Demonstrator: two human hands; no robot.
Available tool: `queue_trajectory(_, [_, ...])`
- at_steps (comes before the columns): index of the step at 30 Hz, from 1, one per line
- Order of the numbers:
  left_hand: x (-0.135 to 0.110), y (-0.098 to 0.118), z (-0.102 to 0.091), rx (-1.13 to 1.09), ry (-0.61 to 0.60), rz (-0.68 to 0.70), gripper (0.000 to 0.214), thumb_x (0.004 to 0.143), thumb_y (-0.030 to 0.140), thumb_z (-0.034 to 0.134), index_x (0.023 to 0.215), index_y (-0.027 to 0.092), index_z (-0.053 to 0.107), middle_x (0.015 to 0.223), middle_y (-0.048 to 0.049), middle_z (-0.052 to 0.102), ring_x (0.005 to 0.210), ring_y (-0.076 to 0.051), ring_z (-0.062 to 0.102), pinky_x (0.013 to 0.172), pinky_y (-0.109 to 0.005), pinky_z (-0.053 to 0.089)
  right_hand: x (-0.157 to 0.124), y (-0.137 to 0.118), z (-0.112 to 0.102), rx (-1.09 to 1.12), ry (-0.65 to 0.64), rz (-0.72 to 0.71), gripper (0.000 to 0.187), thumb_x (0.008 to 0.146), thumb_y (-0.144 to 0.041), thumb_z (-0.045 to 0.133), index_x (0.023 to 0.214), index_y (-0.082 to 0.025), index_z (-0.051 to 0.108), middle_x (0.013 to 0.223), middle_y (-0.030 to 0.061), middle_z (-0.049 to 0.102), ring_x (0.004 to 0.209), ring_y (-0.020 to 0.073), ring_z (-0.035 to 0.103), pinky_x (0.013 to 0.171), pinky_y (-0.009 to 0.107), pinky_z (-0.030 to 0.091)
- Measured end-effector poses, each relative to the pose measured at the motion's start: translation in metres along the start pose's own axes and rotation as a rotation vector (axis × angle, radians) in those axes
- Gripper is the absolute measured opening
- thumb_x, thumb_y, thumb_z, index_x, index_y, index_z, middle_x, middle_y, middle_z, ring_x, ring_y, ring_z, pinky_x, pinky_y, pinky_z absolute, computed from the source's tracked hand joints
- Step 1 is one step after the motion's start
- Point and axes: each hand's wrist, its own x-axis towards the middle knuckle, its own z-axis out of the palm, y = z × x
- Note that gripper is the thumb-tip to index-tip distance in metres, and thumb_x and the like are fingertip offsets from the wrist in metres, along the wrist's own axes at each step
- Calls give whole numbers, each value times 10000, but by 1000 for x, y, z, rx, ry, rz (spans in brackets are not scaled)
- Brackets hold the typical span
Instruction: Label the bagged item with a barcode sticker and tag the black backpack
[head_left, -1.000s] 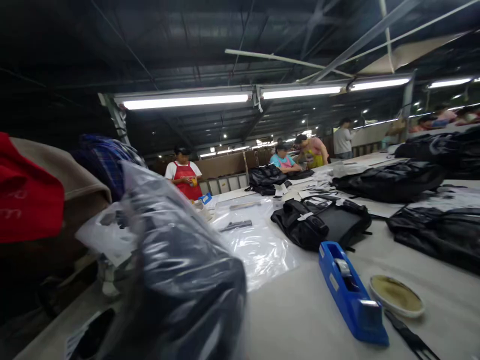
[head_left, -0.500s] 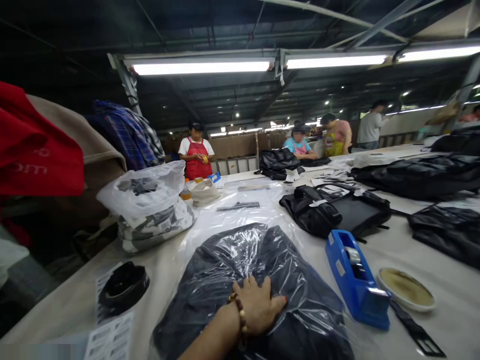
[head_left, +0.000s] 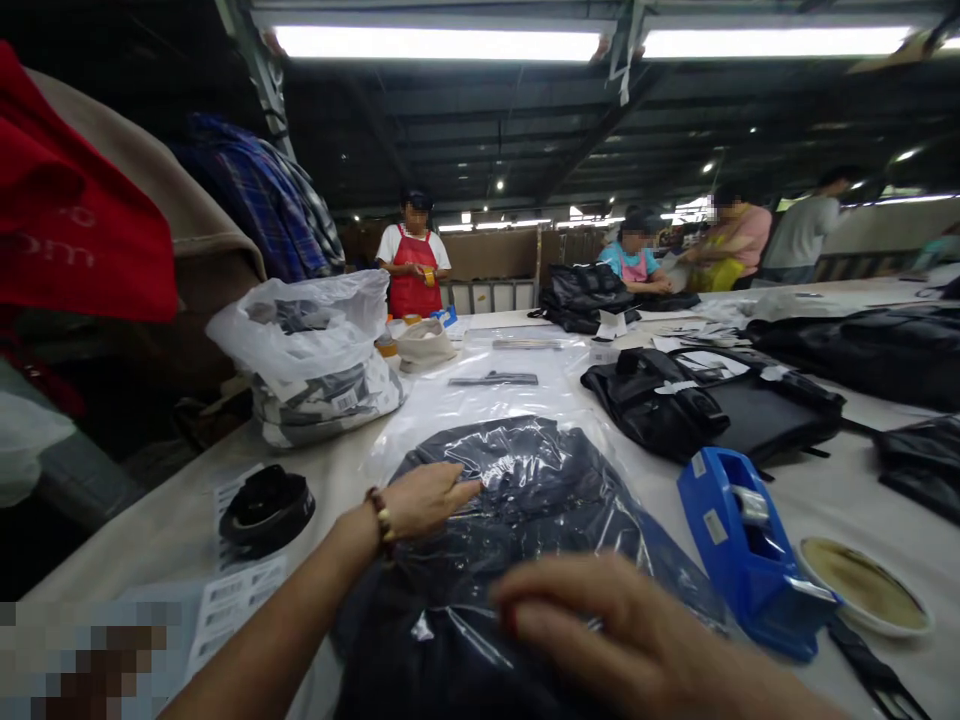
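Observation:
A dark, soft item inside a clear plastic bag (head_left: pixel 517 520) lies on the table in front of me. My left hand (head_left: pixel 427 500), with a beaded bracelet at the wrist, rests on the left side of the plastic, fingers stretched toward the middle. Lower right, my right hand (head_left: pixel 600 620) is over the near part of the bag, somewhat blurred, its fingers loosely bent and nothing visible in them. I cannot tell whether it touches the plastic. Just right of the bag stands a blue tape dispenser (head_left: pixel 754 555).
At left are a coil of black strap (head_left: pixel 266 510), label sheets (head_left: pixel 232 600) and a full white plastic sack (head_left: pixel 315 370). To the right lie a round dish (head_left: pixel 862 585) and a black backpack (head_left: pixel 712 400). Flat clear bags (head_left: pixel 495 395) lie ahead; co-workers stand beyond.
My left hand has moved from the middle of the plastic-covered item to its left side. My right hand has come into view at lower right. The view has tilted down.

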Motion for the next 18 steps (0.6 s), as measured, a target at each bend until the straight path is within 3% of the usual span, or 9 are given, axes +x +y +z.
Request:
queue_trajectory(1, [16, 2, -2, 4, 2, -18, 509, 875, 479, 255, 1092, 155, 580, 1156, -118, 617, 1083, -256, 560, 935, -344, 408, 26, 12, -11, -22, -18, 29, 302, 954, -386, 381, 1074, -261, 629, 950, -7, 676, 855, 129, 629, 754, 245, 510])
queue_trajectory(3, [46, 4, 0, 7, 7, -87, 492, 884, 458, 271, 1063, 139, 600, 1131, -143, 626, 1070, -267, 569, 911, -351, 424, 74, 45, -23, -328, 44, 283, 283, 939, -323, 432, 1160, -242, 588, 1122, 8, 644, 1026, 132, 583, 908, 239, 440])
queue_trajectory(6, [72, 6, 25, 4, 43, -245, 533, 904, 447, 251, 1212, 108, 524, 1260, -203, 535, 1179, -330, 491, 936, -463, 409, 104, 105, -7, -457, 43, 484, 394, 945, -316, 393, 1293, -154, 479, 1334, 127, 500, 1259, 228, 419, 1042, 389, 329])
queue_trajectory(8, [71, 8, 56, 13, 79, -330, 574, 907, 473, 258, 1358, 133, 364, 1420, -212, 346, 1300, -386, 326, 968, -612, 326, 91, 139, 17, -520, 20, 632, 477, 929, -365, 415, 1343, -128, 419, 1425, 184, 369, 1331, 341, 288, 1045, 579, 240])
queue_trajectory(9, [67, 9, 73, 24, 94, -348, 589, 906, 481, 277, 1397, 157, 292, 1477, -192, 231, 1348, -391, 216, 989, -668, 247, 78, 151, 30, -541, -3, 678, 511, 915, -373, 444, 1360, -126, 400, 1445, 189, 331, 1346, 366, 243, 1051, 607, 192])
queue_trajectory(11, [55, 11, 102, 60, 156, -339, 596, 914, 480, 294, 1431, 200, 194, 1517, -141, 88, 1392, -341, 48, 1046, -675, 71, 52, 165, 51, -580, -40, 708, 548, 915, -400, 435, 1398, -156, 345, 1480, 161, 272, 1372, 351, 170, 1080, 586, 131])
queue_trajectory(14, [45, 11, 125, 106, 281, -309, 588, 920, 496, 287, 1429, 213, 202, 1511, -138, 124, 1394, -324, 59, 1064, -650, 56, 33, 171, 63, -684, -89, 703, 550, 939, -434, 353, 1427, -188, 287, 1500, 124, 233, 1384, 308, 156, 1099, 535, 148])
queue_trajectory(18, [53, 6, 131, 131, 310, -324, 579, 909, 501, 340, 1416, 239, 242, 1502, -136, 160, 1385, -341, 113, 1052, -663, 104, 38, 177, 64, -804, -72, 718, 587, 933, -470, 345, 1432, -168, 270, 1494, 136, 237, 1375, 310, 192, 1093, 523, 189])
